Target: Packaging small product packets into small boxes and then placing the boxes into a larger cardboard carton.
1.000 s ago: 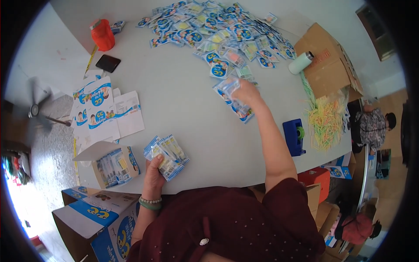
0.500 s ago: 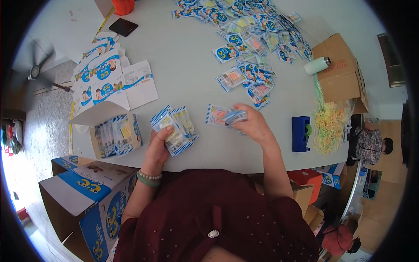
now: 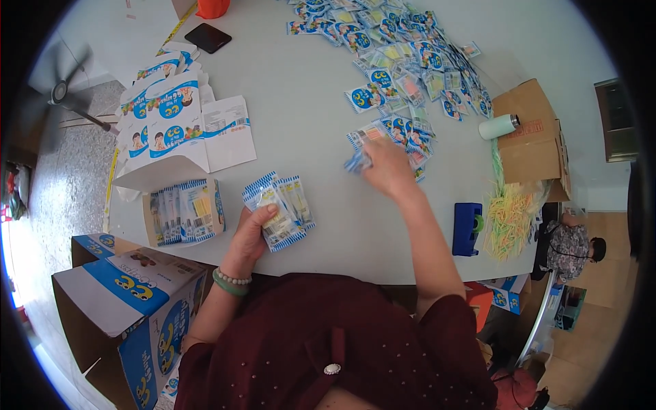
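Note:
Several small blue-and-white striped candy packets (image 3: pixel 280 225) are fanned in my left hand (image 3: pixel 254 231), with the thumb pressed on top. My right hand (image 3: pixel 391 166) is at the near edge of the packet pile (image 3: pixel 403 61), its fingers closed on a small packet (image 3: pixel 357 162) that is partly blurred. Just beyond those fingers another packet (image 3: pixel 366 132) lies on the table. Left of my left hand stands an open white carton (image 3: pixel 217 205) with a row of packets (image 3: pixel 184 212) standing inside.
Flattened printed boxes (image 3: pixel 164 123) and a black phone (image 3: pixel 208 38) lie at the left. On the right are a blue tape dispenser (image 3: pixel 466 229), yellow-green paper shreds (image 3: pixel 509 222), a pale green bottle (image 3: pixel 499 127) and a cardboard box (image 3: pixel 533 130). A large carton (image 3: pixel 130 294) stands below the left edge.
My right hand has moved away from me toward the pile, carrying a packet. My left hand keeps its packets nearly in place. The whole view has shifted slightly.

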Tool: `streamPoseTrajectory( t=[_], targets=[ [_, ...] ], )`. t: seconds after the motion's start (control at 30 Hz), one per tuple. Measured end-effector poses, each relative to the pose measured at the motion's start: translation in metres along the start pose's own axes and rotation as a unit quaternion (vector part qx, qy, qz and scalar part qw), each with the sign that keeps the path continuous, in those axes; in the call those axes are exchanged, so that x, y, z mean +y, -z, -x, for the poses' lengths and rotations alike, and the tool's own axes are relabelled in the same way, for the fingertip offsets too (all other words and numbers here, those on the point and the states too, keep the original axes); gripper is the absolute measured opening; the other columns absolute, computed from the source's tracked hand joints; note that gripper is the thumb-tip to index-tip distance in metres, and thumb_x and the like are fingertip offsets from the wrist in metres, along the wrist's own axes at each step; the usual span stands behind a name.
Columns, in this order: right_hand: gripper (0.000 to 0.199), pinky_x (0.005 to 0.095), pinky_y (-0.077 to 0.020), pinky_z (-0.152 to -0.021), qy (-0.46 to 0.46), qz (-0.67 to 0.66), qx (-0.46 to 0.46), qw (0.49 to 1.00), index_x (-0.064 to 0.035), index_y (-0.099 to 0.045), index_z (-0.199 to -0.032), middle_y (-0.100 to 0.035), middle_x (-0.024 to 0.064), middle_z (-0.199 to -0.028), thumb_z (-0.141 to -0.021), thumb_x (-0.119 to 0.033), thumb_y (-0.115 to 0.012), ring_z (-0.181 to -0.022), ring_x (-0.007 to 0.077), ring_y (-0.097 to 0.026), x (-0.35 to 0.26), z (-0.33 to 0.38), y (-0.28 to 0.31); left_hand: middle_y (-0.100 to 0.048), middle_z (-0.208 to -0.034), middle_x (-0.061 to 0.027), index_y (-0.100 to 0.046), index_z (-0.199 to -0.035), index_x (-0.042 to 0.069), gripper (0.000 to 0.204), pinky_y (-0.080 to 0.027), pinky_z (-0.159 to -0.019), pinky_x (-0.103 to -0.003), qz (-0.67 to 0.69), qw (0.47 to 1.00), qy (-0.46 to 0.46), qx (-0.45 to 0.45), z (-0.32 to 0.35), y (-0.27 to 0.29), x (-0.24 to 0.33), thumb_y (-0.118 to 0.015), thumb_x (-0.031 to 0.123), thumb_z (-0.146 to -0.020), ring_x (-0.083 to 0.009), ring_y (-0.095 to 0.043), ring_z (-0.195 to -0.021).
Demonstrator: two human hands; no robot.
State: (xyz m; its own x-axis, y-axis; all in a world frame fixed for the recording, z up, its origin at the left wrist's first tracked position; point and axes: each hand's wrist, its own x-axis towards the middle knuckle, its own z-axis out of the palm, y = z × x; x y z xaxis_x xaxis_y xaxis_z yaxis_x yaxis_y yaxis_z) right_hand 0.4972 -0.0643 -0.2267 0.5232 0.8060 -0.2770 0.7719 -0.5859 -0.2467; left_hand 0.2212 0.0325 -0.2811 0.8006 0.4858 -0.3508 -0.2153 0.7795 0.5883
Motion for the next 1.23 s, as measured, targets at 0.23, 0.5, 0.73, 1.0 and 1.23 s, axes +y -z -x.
streamPoseTrajectory(
  t=[0.23,0.5,0.73,1.0,1.23],
  targets=[
    [0.033,0.0421,-0.0345,-0.095,0.168,0.119,-0.024,0.978,-0.0082,-0.058,-0.103,-0.053,0.0117,-0.115,-0.069,-0.005,-0.058,-0.113,0.0275,-0.047,0.023,-0.051,0.015,-0.060,-0.115,-0.0142,-0.046,-0.125,-0.002,0.053,-0.055,-0.085,-0.040,0.016,1.000,0.001,0.008,-0.002,-0.011,0.000,-0.067,0.017,-0.079,-0.0257,-0.063,-0.101],
    [0.034,0.0459,-0.0352,-0.093,0.000,-0.041,-0.015,0.999,-0.0093,-0.056,-0.101,-0.061,0.0119,-0.099,-0.068,-0.010,-0.062,-0.108,0.0295,-0.051,-0.011,0.019,0.037,-0.060,-0.114,-0.0140,-0.046,-0.124,-0.002,0.051,-0.055,-0.085,-0.040,0.011,1.000,0.009,0.010,-0.002,-0.002,0.000,-0.066,0.015,-0.080,-0.0261,-0.063,-0.101],
    [0.036,0.0424,-0.0468,-0.079,0.107,0.064,0.104,0.987,-0.0081,-0.055,-0.103,-0.062,0.0087,-0.104,-0.069,-0.013,-0.067,-0.094,0.0314,-0.058,-0.002,0.058,-0.026,-0.062,-0.113,-0.0137,-0.049,-0.122,-0.002,0.047,-0.054,-0.085,-0.039,-0.004,1.000,-0.002,0.021,-0.002,-0.015,-0.001,-0.065,0.012,-0.080,-0.0256,-0.063,-0.100],
    [0.037,0.0261,-0.0508,-0.065,0.033,-0.771,-0.158,0.615,-0.0037,-0.053,-0.104,-0.063,0.0022,-0.088,-0.072,-0.005,-0.073,-0.077,0.0135,-0.062,-0.041,0.078,-0.033,-0.062,-0.105,-0.0093,-0.049,-0.118,-0.002,0.038,-0.052,-0.081,-0.034,-0.130,0.987,-0.047,0.076,-0.010,-0.033,-0.016,-0.062,0.009,-0.083,-0.0208,-0.062,-0.093],
    [0.059,0.0250,-0.0464,-0.091,0.024,-0.802,-0.096,0.589,-0.0088,-0.037,-0.127,-0.058,0.0057,-0.109,-0.079,-0.009,-0.071,-0.100,0.0141,-0.058,-0.084,0.076,-0.071,-0.045,-0.128,-0.0139,-0.032,-0.133,0.005,0.059,-0.036,-0.102,-0.039,-0.053,0.999,0.000,0.012,0.002,-0.024,-0.008,-0.060,0.034,-0.090,-0.0218,-0.044,-0.120]
  ],
)
